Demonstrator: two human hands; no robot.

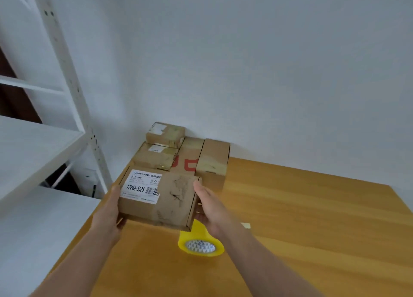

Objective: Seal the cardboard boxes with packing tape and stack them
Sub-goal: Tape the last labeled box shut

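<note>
Left hand (pixel 109 211) and right hand (pixel 211 211) grip the labelled box (pixel 161 199) by its sides, fingers curled round it. The tape roll (pixel 201 247) lies just in front of it, stacked boxes (pixel 178 153) behind.

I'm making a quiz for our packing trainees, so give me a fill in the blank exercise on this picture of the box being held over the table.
1. The left hand and right hand hold a cardboard box bearing a ____ label.
2. The tape roll on the table is ____ in colour.
3. The other boxes stand against the ____ at the table's far edge.
Missing words: white; yellow; wall.
</note>
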